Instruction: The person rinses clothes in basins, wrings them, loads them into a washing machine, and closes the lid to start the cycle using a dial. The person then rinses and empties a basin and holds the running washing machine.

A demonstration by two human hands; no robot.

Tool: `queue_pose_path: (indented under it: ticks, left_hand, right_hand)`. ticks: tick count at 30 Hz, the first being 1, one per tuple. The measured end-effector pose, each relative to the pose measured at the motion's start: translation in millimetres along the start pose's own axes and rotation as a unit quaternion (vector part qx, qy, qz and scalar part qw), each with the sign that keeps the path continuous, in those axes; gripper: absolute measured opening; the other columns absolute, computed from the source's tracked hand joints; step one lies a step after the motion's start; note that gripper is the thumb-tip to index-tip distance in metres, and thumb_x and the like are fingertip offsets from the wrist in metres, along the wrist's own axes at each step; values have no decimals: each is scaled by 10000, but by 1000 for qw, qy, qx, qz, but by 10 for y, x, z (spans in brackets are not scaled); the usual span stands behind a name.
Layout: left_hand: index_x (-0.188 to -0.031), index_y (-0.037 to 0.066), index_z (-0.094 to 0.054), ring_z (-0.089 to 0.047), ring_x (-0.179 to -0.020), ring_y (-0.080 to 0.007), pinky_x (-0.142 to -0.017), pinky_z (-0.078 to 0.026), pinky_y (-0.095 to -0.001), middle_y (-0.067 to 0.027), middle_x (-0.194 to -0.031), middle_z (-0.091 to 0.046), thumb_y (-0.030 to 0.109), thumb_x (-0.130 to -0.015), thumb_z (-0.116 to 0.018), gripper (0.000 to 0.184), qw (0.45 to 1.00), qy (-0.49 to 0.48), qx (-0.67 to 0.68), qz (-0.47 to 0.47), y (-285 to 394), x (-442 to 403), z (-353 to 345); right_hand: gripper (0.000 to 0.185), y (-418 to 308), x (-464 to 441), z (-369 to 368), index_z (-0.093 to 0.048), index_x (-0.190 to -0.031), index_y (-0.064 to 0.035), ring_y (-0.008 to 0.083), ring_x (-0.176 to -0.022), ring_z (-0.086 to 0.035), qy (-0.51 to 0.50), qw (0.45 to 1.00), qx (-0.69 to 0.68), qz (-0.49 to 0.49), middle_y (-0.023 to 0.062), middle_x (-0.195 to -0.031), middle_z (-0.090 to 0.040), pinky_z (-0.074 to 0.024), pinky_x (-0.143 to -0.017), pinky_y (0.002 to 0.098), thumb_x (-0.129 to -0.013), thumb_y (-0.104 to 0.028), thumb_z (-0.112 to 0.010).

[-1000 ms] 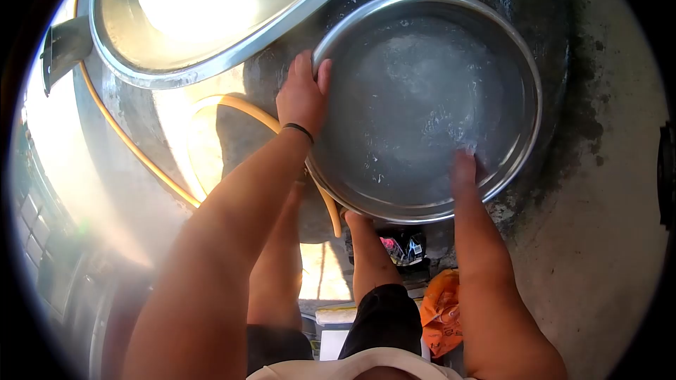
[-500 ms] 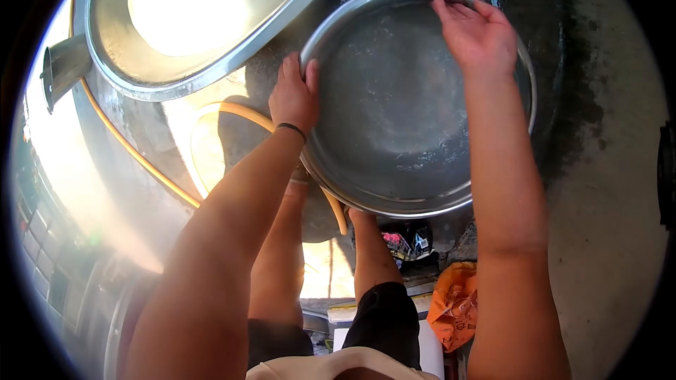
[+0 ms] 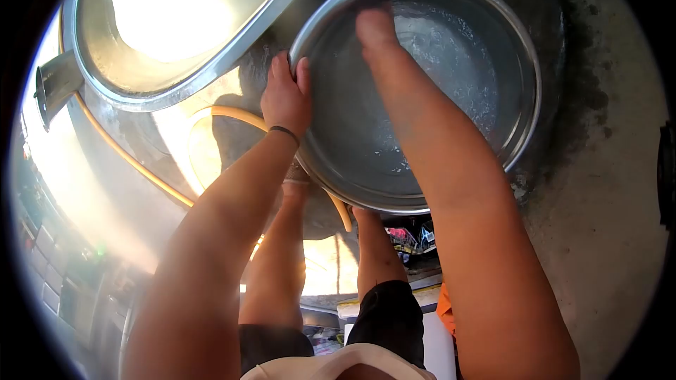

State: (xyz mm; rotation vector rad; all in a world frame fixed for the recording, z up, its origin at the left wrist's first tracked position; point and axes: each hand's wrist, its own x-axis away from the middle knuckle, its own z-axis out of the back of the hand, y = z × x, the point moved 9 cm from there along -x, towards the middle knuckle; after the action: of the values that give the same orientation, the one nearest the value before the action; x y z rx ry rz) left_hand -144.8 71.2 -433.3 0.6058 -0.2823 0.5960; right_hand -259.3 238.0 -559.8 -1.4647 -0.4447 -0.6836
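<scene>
A wide round metal basin [image 3: 338, 148] with a shiny rolled rim is in front of me, some water glinting on its bottom. My left hand [image 3: 287, 95] grips the basin's left rim, the thumb over the edge and the fingers on the outside. Inside the basin, near the upper left of its inner wall, is my right hand [image 3: 377, 27]. Its fingers are smeared by motion and partly dark, so whether they hold anything is not visible.
A larger metal tub [image 3: 158, 98] with a spout-like piece stands at upper left, brightly sunlit inside. An orange-yellow hose [image 3: 134, 160] loops over the wet concrete floor. Near my legs lie dark packaging [image 3: 412, 236] and an orange bag [image 3: 445, 309].
My right hand has left the upper right rim and swept left into the basin. The left hand keeps its hold on the rim. Water in the basin now looks more stirred.
</scene>
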Motion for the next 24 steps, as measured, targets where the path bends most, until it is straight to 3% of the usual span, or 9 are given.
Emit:
queue_pose_path:
  ticks: [4, 6, 10, 12, 14, 18, 21, 23, 24]
  left_hand:
    - [-1164, 104, -454, -579, -921, -428, -754, -459, -505, -198, -1078, -580, 388, -956, -445, 352, 1000, 4, -9, 0, -20, -22, -9]
    - [-1165, 96, -450, -579, -905, -428, -749, -457, -504, -197, -1068, -580, 386, -954, -452, 358, 1000, 5, 2, -3, -17, -1, 5]
    - [-1164, 95, -449, -579, -893, -428, -744, -454, -505, -188, -1063, -579, 382, -954, -455, 356, 1000, 8, 10, -10, -5, 9, -10]
    - [-1161, 93, -449, -577, -905, -424, -744, -454, -502, -183, -1065, -577, 380, -955, -450, 353, 1000, 6, 12, -8, -7, 24, -4]
    - [-1161, 93, -449, -577, -910, -421, -745, -453, -501, -182, -1066, -576, 379, -956, -449, 352, 1000, 10, 6, -10, 6, -9, 19]
    - [-1168, 95, -448, -574, -922, -417, -753, -453, -499, -183, -1070, -576, 380, -956, -448, 356, 1000, 10, -7, -15, 14, -3, 5]
    - [-1173, 94, -449, -574, -926, -418, -760, -453, -499, -184, -1077, -576, 381, -956, -446, 360, 1000, 7, 1, -5, 0, -11, -6]
    - [-1173, 94, -450, -574, -928, -420, -761, -454, -500, -187, -1084, -575, 382, -956, -445, 361, 1000, 12, -6, -9, -3, 1, 10]
    - [-1174, 94, -450, -574, -930, -422, -763, -454, -502, -189, -1091, -574, 383, -957, -443, 362, 1000, 12, -8, -13, -8, 4, 10]
  right_hand:
    - [761, 379, 808, -117, -225, -1455, -93, 355, -1351, -289, -91, 925, 364, 60, 188, -1465, -284, -268, -1110, 390, -814, -174, -628]
    - [592, 978, 1107, 19, -405, -1361, -66, 364, -1237, -432, -115, 790, 526, 295, 188, -1351, -438, -372, -1022, 420, -880, -376, -556]
    - [477, 1500, 1726, 1282, -416, -1374, -211, 305, -1266, -430, -367, 693, 616, 80, 87, -1420, -406, -376, -1039, 438, -912, -301, -491]
    - [553, 1632, 1793, 2146, -351, -1431, -234, 252, -1302, -406, -429, 546, 718, -48, 83, -1419, -427, -256, -1106, 439, -892, -309, -448]
    - [495, 1069, 1656, 2488, -444, -1376, -148, 229, -1334, -360, -503, 272, 820, -32, 85, -1376, -477, -168, -1135, 446, -911, -315, -412]
    - [416, 24, 437, 2399, -526, -1295, -107, 234, -1337, -342, -308, 120, 909, 253, 48, -1381, -478, -140, -1152, 459, -898, -199, -445]
    - [394, -493, 237, 1720, -555, -1231, -54, 265, -1309, -369, -219, 593, 767, 111, 90, -1327, -510, -293, -1095, 394, -871, -188, -464]
    - [377, -67, 120, 1431, -587, -1171, -27, 287, -1260, -416, -156, 732, 658, 83, 141, -1273, -530, -355, -1048, 356, -843, -183, -485]
    - [356, 336, 69, 1266, -614, -1126, -26, 294, -1227, -446, -130, 710, 683, 108, 155, -1250, -536, -360, -1039, 362, -836, -192, -493]
